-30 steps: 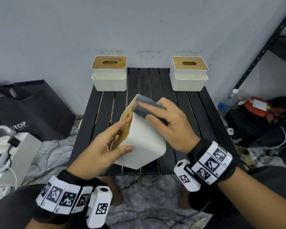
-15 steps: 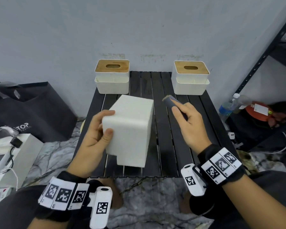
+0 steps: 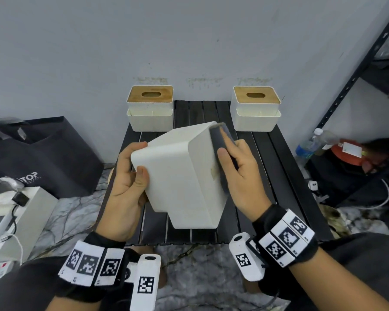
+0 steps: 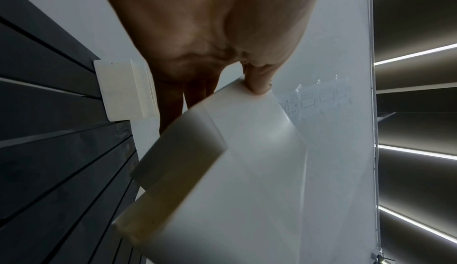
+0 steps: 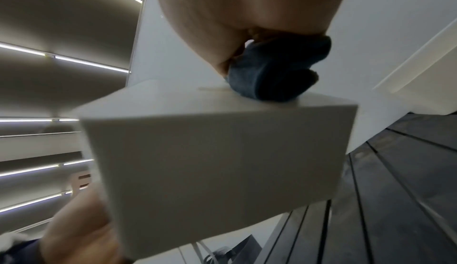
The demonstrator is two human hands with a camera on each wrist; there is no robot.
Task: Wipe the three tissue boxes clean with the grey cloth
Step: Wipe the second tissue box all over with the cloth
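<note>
My left hand (image 3: pixel 130 176) grips a white tissue box (image 3: pixel 184 176) tilted above the black slatted table (image 3: pixel 279 176), thumb on its near face and fingers behind it. My right hand (image 3: pixel 238 169) holds the folded grey cloth (image 3: pixel 220 144) flat against the box's right side, thumb over the cloth. In the right wrist view the cloth (image 5: pixel 277 72) sits bunched on the box (image 5: pixel 210 160). The left wrist view shows my thumb on the box (image 4: pixel 247 160). Two more white boxes with wooden lids stand at the table's back left (image 3: pixel 150 108) and back right (image 3: pixel 256 108).
A black bag (image 3: pixel 43 151) and white devices with cables (image 3: pixel 14 216) lie on the floor to the left. On the right stand a dark metal shelf (image 3: pixel 357 70), a water bottle (image 3: pixel 310 144) and a red object (image 3: pixel 350 153). The grey wall is just behind the table.
My left hand has turned the box over so its plain sides face me. My right hand lifted the cloth off, then pressed it back against the box's right side.
</note>
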